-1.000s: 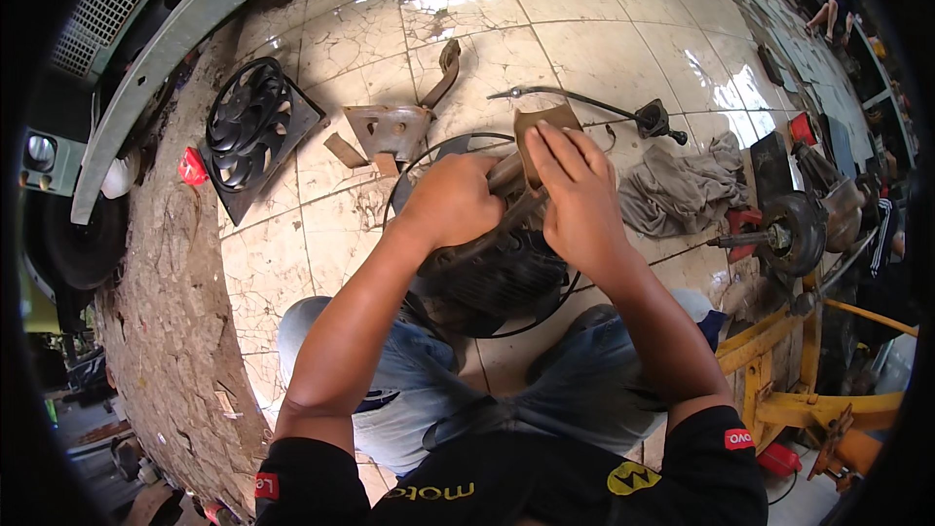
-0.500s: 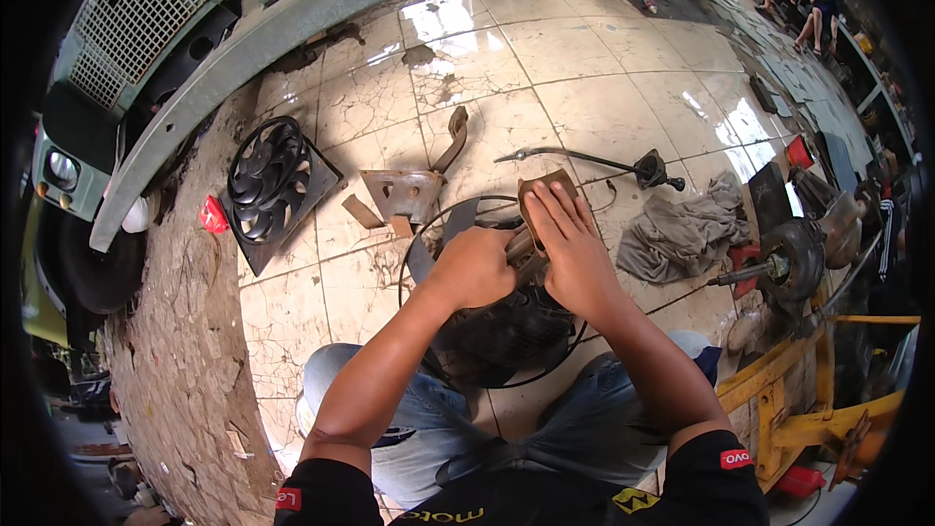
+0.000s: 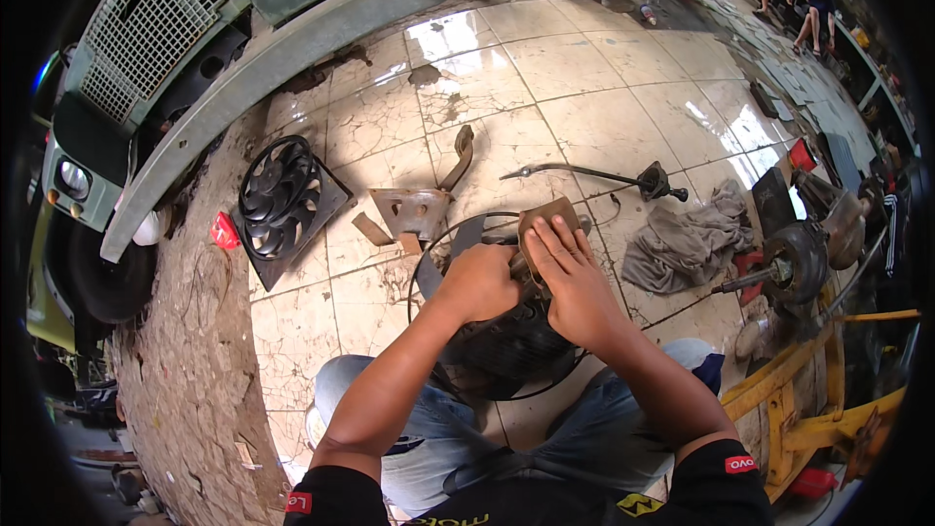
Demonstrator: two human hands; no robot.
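Reaching over a black round fan (image 3: 497, 356) with a thin dark hoop about it, both bare hands show in the head view. The left hand (image 3: 479, 282) lies over the fan's upper part, its grip curled narrow around a greyish, bar-like metal part (image 3: 527, 279), mostly hidden by the fingers. The right hand (image 3: 581, 294), over the fan's upper right, lies flat with fingers stretched along a stiff-looking brown sheet (image 3: 552, 211); its thumb is hidden, so whether this grip pinches the sheet I cannot tell. The sheet sits above the fan and against the metal part.

The fan itself lies on the cream tiled floor (image 3: 565, 63), between two knees in faded blue jeans (image 3: 429, 458). Up and left of the fan are a rust-stained metal bracket with a curved arm (image 3: 414, 206) and, farther out, a black bladed fan in a square frame (image 3: 284, 197). Above it and to the right lies a thin black lever with a dark boot (image 3: 584, 171). Right of the fan are a crumpled grey cloth (image 3: 687, 242) and, beyond that, a dark drum-shaped machine part (image 3: 797, 258).
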